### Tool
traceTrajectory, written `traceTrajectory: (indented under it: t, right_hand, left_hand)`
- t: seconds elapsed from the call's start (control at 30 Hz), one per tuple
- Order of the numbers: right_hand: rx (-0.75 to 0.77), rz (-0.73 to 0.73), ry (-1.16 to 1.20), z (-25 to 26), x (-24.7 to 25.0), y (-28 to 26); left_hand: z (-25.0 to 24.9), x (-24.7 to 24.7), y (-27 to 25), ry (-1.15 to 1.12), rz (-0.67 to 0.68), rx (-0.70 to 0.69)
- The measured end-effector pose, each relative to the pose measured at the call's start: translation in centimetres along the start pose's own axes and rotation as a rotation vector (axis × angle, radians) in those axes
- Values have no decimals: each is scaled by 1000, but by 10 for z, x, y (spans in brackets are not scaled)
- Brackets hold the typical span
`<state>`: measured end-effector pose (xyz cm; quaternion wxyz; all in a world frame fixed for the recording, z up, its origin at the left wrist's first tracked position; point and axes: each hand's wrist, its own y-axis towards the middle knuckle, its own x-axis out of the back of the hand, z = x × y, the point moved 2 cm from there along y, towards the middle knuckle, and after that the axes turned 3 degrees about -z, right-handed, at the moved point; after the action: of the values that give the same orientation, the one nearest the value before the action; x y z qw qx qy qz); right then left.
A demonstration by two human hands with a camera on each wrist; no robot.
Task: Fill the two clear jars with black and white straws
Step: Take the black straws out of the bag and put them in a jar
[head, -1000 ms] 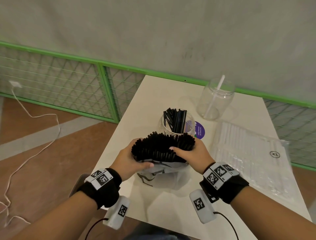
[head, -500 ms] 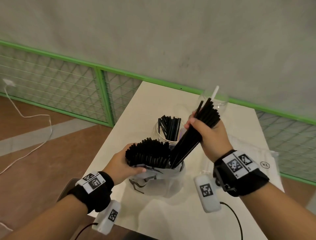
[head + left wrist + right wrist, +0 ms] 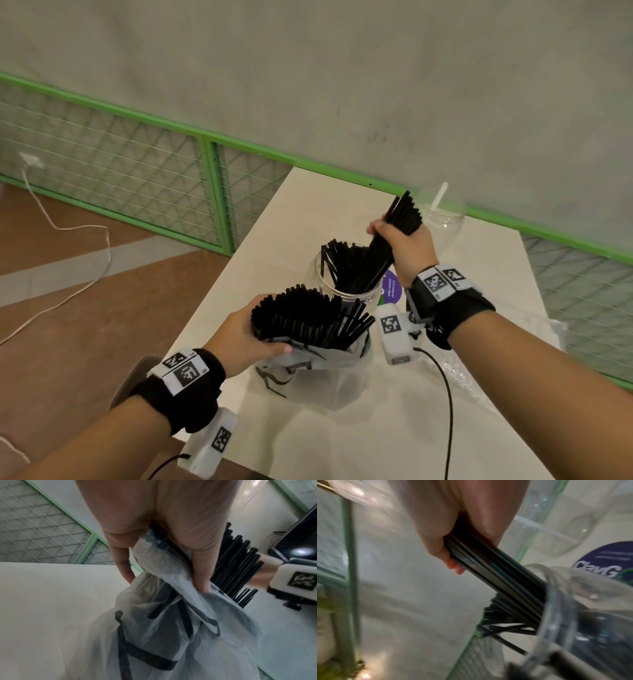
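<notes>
My left hand [image 3: 246, 339] grips the clear plastic bag [image 3: 318, 377] of black straws [image 3: 301, 318] near the table's front, thumb and fingers pinching the bag [image 3: 171, 566] round the bundle. My right hand [image 3: 404, 246] holds a handful of black straws [image 3: 380, 253], tilted, with their lower ends inside the near clear jar [image 3: 325, 277], which holds several black straws. In the right wrist view the held bundle [image 3: 491, 568] enters the jar's rim [image 3: 556, 601]. The far clear jar [image 3: 442, 226] stands behind with one white straw [image 3: 439, 196] in it.
The white table [image 3: 308, 205] runs away from me. A clear pack of white straws [image 3: 534, 322] lies at the right, partly hidden by my right arm. A purple round sticker [image 3: 390, 287] sits beside the near jar. Green mesh fencing [image 3: 137, 171] and a wall stand beyond.
My right hand pulled a handful of black straws out of the bag, lifted it up and right, then swung it over and lowered its ends into the near jar. The left hand stayed on the bag.
</notes>
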<state>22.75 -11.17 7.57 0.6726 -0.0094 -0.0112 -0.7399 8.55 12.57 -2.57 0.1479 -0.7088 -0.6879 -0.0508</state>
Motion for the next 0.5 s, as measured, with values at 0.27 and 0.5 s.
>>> traceTrajectory:
  t: [0.27, 0.5]
  right_hand:
    - [-141, 67, -226, -45, 0, 8]
    - [-108, 138, -418, -46, 7, 4]
  left_hand:
    - [1, 1, -2, 4, -20, 7]
    - [-1, 2, -2, 21, -25, 8]
